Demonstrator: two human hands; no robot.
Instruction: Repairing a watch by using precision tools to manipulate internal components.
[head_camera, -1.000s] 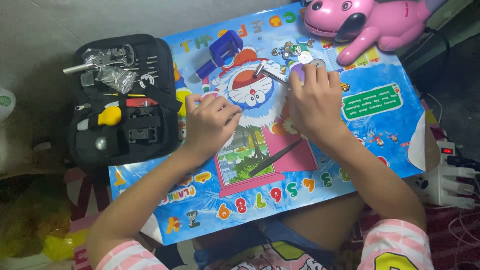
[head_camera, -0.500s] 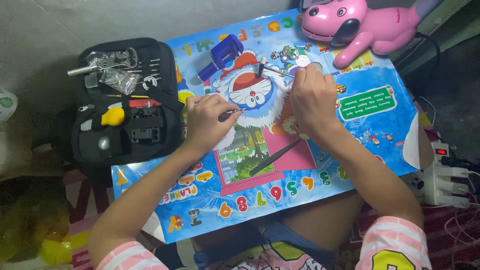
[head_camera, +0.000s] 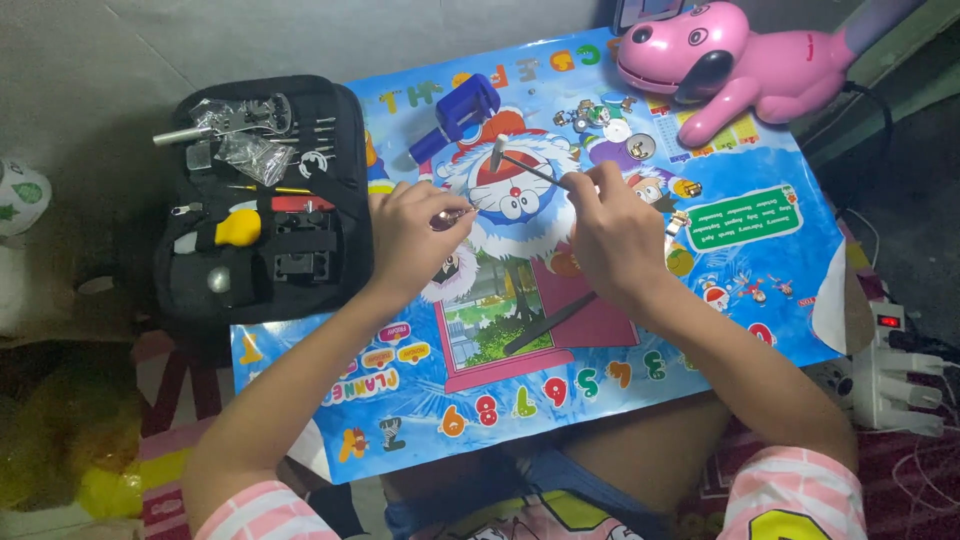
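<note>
The left hand (head_camera: 410, 235) rests on a blue cartoon mat (head_camera: 760, 300), its fingers curled tight around a small round metal piece (head_camera: 445, 220) pinched at the fingertips. The right hand (head_camera: 612, 240) sits just beside it, fingers closed on the handle of a thin tool (head_camera: 525, 168), which slants up and left to a small pale head over the mat's cartoon cat. The metal piece lies near the middle of the mat, below that tool head.

A dark rod (head_camera: 550, 322) lies slanted on a pink panel of the mat, close to the right wrist. Near the mat's top edge stand a blue block-shaped holder (head_camera: 455, 112) and, to its right, a cluster of small round metal parts (head_camera: 615, 130). A green label-shaped patch (head_camera: 742, 222) with white lettering sits to the right of the hands; coloured numerals run along the near edge.

An open black tool case (head_camera: 262, 200) lies left of the mat, holding a yellow piece, clear plastic bags and metal tools. A pink toy dog (head_camera: 740, 60) lies at the mat's top right corner. A white power strip (head_camera: 895, 380) sits at the far right.
</note>
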